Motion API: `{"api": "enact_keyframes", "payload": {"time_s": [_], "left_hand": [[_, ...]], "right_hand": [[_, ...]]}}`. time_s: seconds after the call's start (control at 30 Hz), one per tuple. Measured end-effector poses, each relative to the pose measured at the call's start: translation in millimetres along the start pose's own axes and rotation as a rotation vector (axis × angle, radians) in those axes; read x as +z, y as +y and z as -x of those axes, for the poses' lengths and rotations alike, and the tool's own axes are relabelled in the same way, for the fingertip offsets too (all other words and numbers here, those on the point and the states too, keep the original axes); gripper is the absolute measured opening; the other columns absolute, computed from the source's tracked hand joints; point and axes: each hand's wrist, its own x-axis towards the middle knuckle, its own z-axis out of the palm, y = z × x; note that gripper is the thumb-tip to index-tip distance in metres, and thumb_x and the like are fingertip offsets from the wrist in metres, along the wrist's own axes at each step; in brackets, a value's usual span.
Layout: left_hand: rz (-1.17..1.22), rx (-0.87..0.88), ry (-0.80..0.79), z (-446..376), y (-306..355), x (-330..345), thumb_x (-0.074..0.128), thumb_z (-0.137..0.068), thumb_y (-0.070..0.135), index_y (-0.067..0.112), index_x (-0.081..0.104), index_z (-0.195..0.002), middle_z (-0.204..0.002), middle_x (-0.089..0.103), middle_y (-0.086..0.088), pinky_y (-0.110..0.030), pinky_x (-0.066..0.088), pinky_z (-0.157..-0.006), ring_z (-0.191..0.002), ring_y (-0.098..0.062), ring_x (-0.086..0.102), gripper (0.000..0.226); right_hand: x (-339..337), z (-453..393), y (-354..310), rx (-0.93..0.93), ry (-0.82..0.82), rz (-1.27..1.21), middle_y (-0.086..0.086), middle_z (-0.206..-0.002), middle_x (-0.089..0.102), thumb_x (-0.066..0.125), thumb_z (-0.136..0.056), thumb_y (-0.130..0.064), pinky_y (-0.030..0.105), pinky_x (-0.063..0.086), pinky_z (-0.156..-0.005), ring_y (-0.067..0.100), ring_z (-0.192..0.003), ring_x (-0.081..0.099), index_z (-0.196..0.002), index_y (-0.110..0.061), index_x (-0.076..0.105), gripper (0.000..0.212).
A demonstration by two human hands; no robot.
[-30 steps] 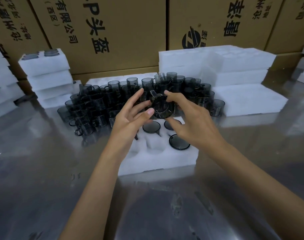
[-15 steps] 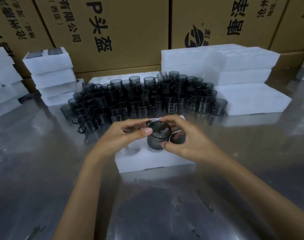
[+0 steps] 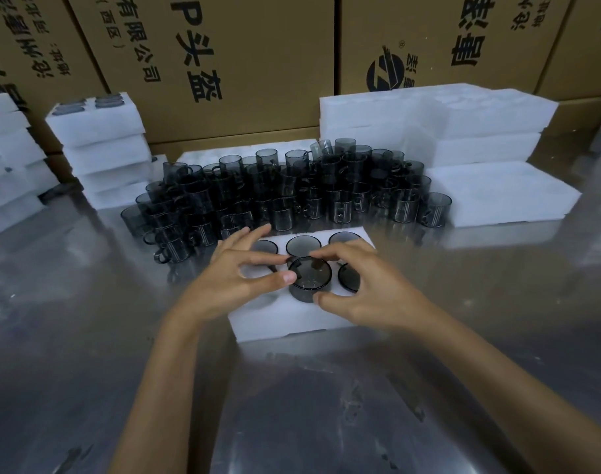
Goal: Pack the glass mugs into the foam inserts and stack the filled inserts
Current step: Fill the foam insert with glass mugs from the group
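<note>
Both hands (image 3: 239, 278) (image 3: 367, 292) pinch mug (image 3: 309, 278) | smoky-grey glass, half-seated in insert (image 3: 292, 319)

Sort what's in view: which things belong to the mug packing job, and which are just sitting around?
In the job:
- glass mug, pinched by left hand and right hand, part-seated
- foam insert under it, with four seated mugs visible
- loose mugs behind
- filled insert stack
- empty foam stacks

Just lying about:
- cardboard cartons
- steel table
</note>
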Motion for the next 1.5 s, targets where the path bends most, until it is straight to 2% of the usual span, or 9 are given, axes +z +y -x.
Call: {"api": "enact_keyframes", "payload": {"time_s": [0.2, 0.43, 0.57, 0.7, 0.8, 0.87, 1.0, 1.37, 1.5], "left_hand": [[0.097, -0.025, -0.037, 2, -2, 2, 0.071, -0.065, 0.059, 0.040, 0.072, -0.114, -0.160, 0.024, 0.024, -0.042, 0.003, -0.124, -0.149, 0.005, 0.001, 0.052], [0.132, -0.062, -0.081, 1, 1, 4, 0.072, -0.063, 0.062, 0.053, 0.048, -0.136, -0.163, 0.016, 0.021, -0.038, 0.006, -0.123, -0.148, 0.005, -0.003, 0.078], [0.165, -0.157, -0.037, -2, -2, 6, 0.079, -0.053, 0.066, 0.056, 0.019, -0.150, -0.165, -0.010, 0.019, -0.048, 0.003, -0.125, -0.151, -0.004, -0.012, 0.115], [0.296, -0.260, -0.074, -6, -8, 6, 0.087, -0.046, 0.068, 0.055, -0.002, -0.152, -0.165, -0.009, 0.019, -0.046, 0.011, -0.125, -0.152, -0.007, 0.000, 0.139], [0.317, -0.253, -0.094, -7, -11, 6, 0.087, -0.048, 0.061, 0.051, -0.003, -0.154, -0.165, -0.006, 0.020, -0.042, 0.012, -0.124, -0.152, -0.006, 0.002, 0.139], [0.303, -0.251, -0.101, -8, -12, 6, 0.088, -0.050, 0.057, 0.048, -0.003, -0.155, -0.165, -0.006, 0.020, -0.040, 0.011, -0.124, -0.152, -0.006, 0.002, 0.139], [0.294, -0.252, -0.089, -9, -10, 7, 0.087, -0.055, 0.054, 0.044, -0.002, -0.156, -0.166, -0.006, 0.017, -0.040, 0.010, -0.125, -0.152, -0.006, 0.000, 0.136], [0.193, -0.303, -0.083, -11, -13, 9, 0.083, -0.045, 0.063, 0.041, 0.004, -0.157, -0.165, -0.007, 0.017, -0.034, 0.013, -0.119, -0.152, -0.007, 0.002, 0.138], [0.209, -0.258, -0.009, -12, -21, 9, 0.085, -0.050, 0.068, 0.046, 0.017, -0.154, -0.162, 0.009, 0.018, -0.028, 0.024, -0.110, -0.140, -0.002, 0.020, 0.127]], "right_hand": [[-5, -6, 2, -0.054, 0.089, 0.109, -0.023, -0.111, 0.064, 0.070, -0.088, -0.041, 0.031, 0.022, -0.103, -0.001, -0.123, 0.042, -0.110, -0.038, 0.071, 0.022], [-11, -5, 5, -0.030, 0.062, -0.020, -0.018, -0.124, 0.064, 0.076, -0.087, -0.025, 0.048, 0.022, -0.118, 0.004, -0.132, 0.044, -0.112, -0.030, 0.075, 0.026], [-18, -6, 6, 0.058, -0.046, -0.004, -0.026, -0.150, 0.040, 0.072, -0.088, -0.035, 0.052, 0.003, -0.122, 0.004, -0.150, 0.012, -0.114, -0.047, 0.070, 0.029], [-24, -12, 11, 0.099, -0.137, -0.031, -0.028, -0.160, 0.017, 0.065, -0.093, -0.039, 0.056, -0.003, -0.122, 0.002, -0.151, -0.008, -0.117, -0.052, 0.067, 0.027], [-23, -21, 15, 0.173, -0.174, -0.079, -0.024, -0.164, 0.004, 0.070, -0.089, -0.042, 0.056, -0.004, -0.122, 0.003, -0.150, -0.016, -0.123, -0.058, 0.060, 0.039], [-24, -26, 18, 0.267, -0.195, -0.116, -0.023, -0.165, -0.004, 0.078, -0.081, -0.045, 0.054, 0.002, -0.124, 0.004, -0.150, -0.016, -0.137, -0.064, 0.041, 0.070], [-25, -33, 22, 0.352, -0.235, -0.260, -0.018, -0.166, -0.003, 0.086, -0.071, -0.044, 0.048, 0.015, -0.125, 0.007, -0.153, 0.000, -0.150, -0.059, 0.015, 0.108], [-25, -31, 15, 0.399, -0.235, -0.163, -0.021, -0.165, -0.006, 0.080, -0.080, -0.041, 0.035, 0.018, -0.121, 0.008, -0.153, 0.006, -0.152, -0.054, 0.018, 0.096], [-25, -41, 3, 0.400, -0.224, 0.058, -0.018, -0.166, -0.004, 0.078, -0.081, -0.043, 0.044, 0.010, -0.121, 0.011, -0.153, -0.009, -0.152, -0.049, 0.027, 0.088]]}}
